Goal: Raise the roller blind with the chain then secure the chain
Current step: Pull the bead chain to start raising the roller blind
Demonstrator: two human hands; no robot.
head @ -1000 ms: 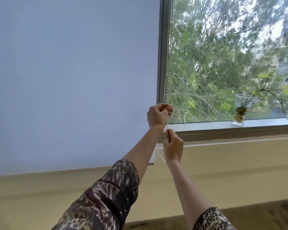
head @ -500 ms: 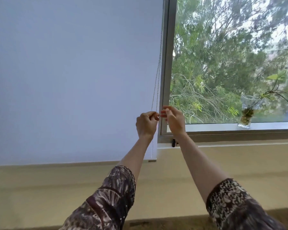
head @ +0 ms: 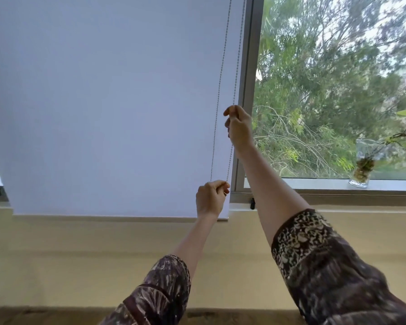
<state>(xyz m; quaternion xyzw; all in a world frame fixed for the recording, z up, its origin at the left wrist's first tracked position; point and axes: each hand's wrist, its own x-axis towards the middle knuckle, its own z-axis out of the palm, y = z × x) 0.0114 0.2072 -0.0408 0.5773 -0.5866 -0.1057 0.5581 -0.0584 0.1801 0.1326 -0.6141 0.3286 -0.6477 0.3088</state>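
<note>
The right hand (head: pixel 239 130), raised high, pinches the right strand of the chain (head: pixel 235 73). Lower left, the left hand (head: pixel 210 199) is clenched around both strands near the roller blind (head: pixel 108 109) bottom edge.

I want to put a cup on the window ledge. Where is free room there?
The ledge is bare between the right arm and the glass jar. It is crowded only at the jar, near the picture's right edge.
</note>
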